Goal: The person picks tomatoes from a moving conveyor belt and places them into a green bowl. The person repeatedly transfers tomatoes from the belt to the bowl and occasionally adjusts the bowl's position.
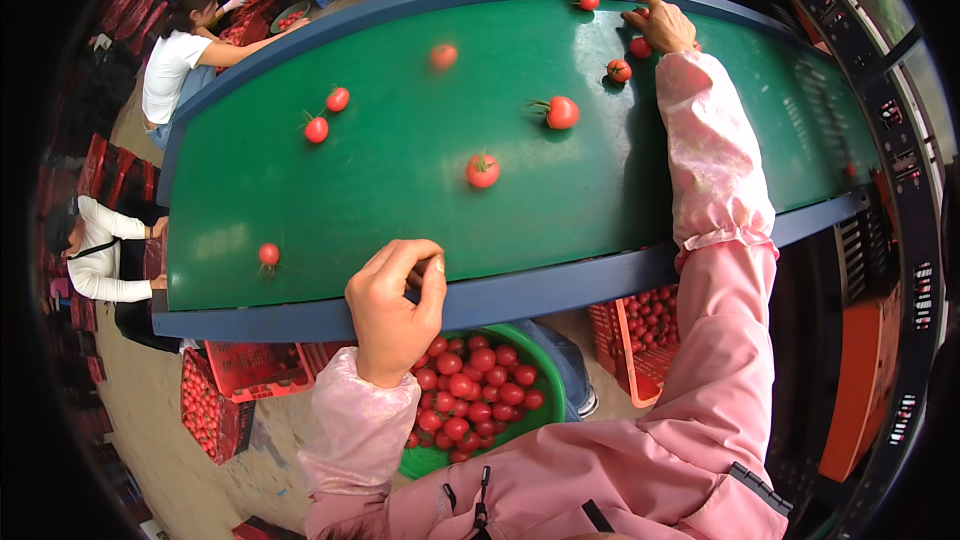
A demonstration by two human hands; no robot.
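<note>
My right hand [666, 24] reaches to the far side of a green conveyor belt [405, 202], its fingers and thumb around a small red tomato [643, 13] that is partly hidden. Close by lie a tomato [640, 47] under the hand, another [619, 71] with a green calyx, and one [586, 0] against the far rail. My left hand [397, 307] is curled above the near blue rail [262, 320], with nothing visible in its fingers. Several more tomatoes, some with stems, are spread over the belt, among them one [562, 113] near the middle.
Below the near rail stands a green basin [556, 390] heaped with tomatoes. Red crates [259, 382] flank it, and another crate [626, 360] holds tomatoes. Co-workers sit beyond the belt, one in a white T-shirt [169, 67]; another person [105, 240] is at its left end. Machine framing [900, 157] borders the right.
</note>
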